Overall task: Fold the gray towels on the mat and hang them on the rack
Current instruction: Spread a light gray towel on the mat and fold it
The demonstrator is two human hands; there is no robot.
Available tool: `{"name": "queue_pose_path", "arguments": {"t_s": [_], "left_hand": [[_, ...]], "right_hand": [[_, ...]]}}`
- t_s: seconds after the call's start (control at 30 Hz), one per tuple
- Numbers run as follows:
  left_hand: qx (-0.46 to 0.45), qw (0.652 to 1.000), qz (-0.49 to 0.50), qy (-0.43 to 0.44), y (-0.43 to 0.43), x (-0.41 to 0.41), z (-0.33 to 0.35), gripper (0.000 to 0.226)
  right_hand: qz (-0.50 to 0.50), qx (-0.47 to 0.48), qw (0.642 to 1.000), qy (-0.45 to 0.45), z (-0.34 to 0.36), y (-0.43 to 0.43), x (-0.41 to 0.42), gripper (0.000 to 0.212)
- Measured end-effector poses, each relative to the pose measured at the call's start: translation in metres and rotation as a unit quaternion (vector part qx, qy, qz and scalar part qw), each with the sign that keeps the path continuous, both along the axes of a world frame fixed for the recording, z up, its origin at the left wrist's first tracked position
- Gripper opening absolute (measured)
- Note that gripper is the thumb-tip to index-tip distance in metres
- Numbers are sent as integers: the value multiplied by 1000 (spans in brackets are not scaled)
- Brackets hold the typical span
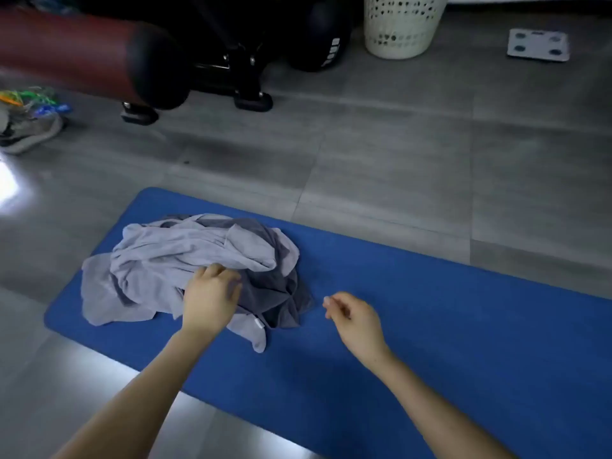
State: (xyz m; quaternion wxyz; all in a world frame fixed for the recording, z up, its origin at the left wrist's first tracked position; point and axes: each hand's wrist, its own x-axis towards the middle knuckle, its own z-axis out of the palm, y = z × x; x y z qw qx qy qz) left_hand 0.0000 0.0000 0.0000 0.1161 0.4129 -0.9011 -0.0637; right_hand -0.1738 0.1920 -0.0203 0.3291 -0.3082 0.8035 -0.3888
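A crumpled pile of towels lies on the left end of the blue mat point(430, 326): a light gray towel point(159, 256) on top and to the left, a dark gray towel point(278, 293) under it on the right. My left hand point(210, 298) rests on the pile's near side, where the two towels meet, its fingers curled down into the light gray fabric. My right hand point(356, 318) hovers over the bare mat just right of the pile, fingers loosely curled, holding nothing. No rack is in view.
Gray tiled floor surrounds the mat. Behind it stand a black exercise machine base point(251, 94) with a dark red padded roller point(82, 58), a white perforated laundry basket point(402, 24) and a white scale point(538, 44). Shoes and coloured clips point(29, 124) lie at far left.
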Motion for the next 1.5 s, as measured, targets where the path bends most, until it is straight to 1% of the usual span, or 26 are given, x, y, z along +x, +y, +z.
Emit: {"name": "queue_pose_path", "arguments": {"t_s": [0.07, 0.13, 0.23, 0.3, 0.33, 0.4, 0.47, 0.53, 0.6, 0.63, 0.67, 0.73, 0.77, 0.87, 0.93, 0.97, 1.03, 1.1, 1.17, 1.2, 1.27, 1.33, 1.37, 1.4, 1.47, 1.5], "left_hand": [[-68, 995, -24, -67, -14, -4, -41, 8], [-82, 988, -33, -128, -36, -12, -81, 21], [-154, 974, -57, -155, -65, -18, -132, 34], [-185, 965, -69, -171, -83, -23, -157, 42], [-191, 962, -75, -180, -88, -26, -162, 41], [-204, 961, -94, -162, -97, -28, -170, 33], [-198, 964, -108, -141, -97, -27, -164, 28], [-181, 967, -156, -83, -90, -31, -145, 23], [-160, 958, -239, -11, -73, -41, -116, 12], [-151, 947, -282, 23, -63, -47, -100, 8], [-136, 938, -315, 45, -51, -54, -82, 20], [-129, 919, -366, 69, -26, -70, -49, 40], [-130, 909, -388, 81, -13, -79, -36, 42], [-120, 895, -422, 79, 22, -114, -4, 31], [-117, 891, -432, 80, 49, -141, 9, 30], [-106, 889, -436, 88, 66, -155, 14, 29], [-54, 892, -435, 108, 105, -182, 23, 26], [-15, 885, -449, 124, 150, -209, 26, 25], [23, 876, -464, 129, 197, -236, 23, 23], [58, 874, -463, 135, 219, -248, 18, 21], [173, 862, -449, 159, 270, -270, 4, 13], [294, 833, -438, 167, 304, -284, -16, 9], [338, 820, -438, 149, 322, -292, -30, 10], [364, 813, -440, 114, 335, -298, -45, 13], [365, 822, -437, 6, 348, -305, -81, 23], [350, 833, -426, -51, 347, -304, -98, 26]], "right_hand": [[32, -7, 999, 40, -44, -14, 0, 33], [54, 3, 997, 62, -87, -30, -3, 26], [97, -12, 987, 126, -144, -46, -5, 22], [114, -23, 980, 160, -168, -54, -9, 21], [120, -23, 978, 170, -175, -57, -12, 20], [134, -32, 973, 186, -184, -58, -13, 19], [133, -42, 971, 193, -185, -54, -12, 19], [123, -55, 972, 193, -175, -47, -11, 27], [104, -68, 974, 191, -160, -39, -12, 52], [89, -76, 974, 194, -153, -34, -13, 66], [70, -82, 974, 198, -146, -28, -16, 74], [25, -104, 973, 206, -134, -12, -22, 82], [6, -114, 972, 204, -129, -2, -25, 81], [-23, -141, 977, 158, -111, 32, -40, 62], [-39, -175, 974, 138, -92, 59, -59, 61], [-50, -195, 970, 136, -81, 74, -71, 63], [-71, -227, 962, 135, -60, 110, -96, 62], [-87, -237, 957, 145, -45, 152, -118, 59], [-107, -227, 953, 168, -39, 197, -138, 56], [-118, -222, 953, 169, -40, 218, -146, 54], [-134, -216, 950, 180, -48, 265, -161, 46], [-150, -211, 943, 210, -61, 297, -170, 37], [-155, -206, 936, 239, -71, 316, -175, 32], [-156, -190, 931, 270, -84, 335, -181, 29], [-145, -113, 932, 312, -122, 372, -193, 30], [-128, -49, 938, 320, -143, 389, -198, 31]]}}
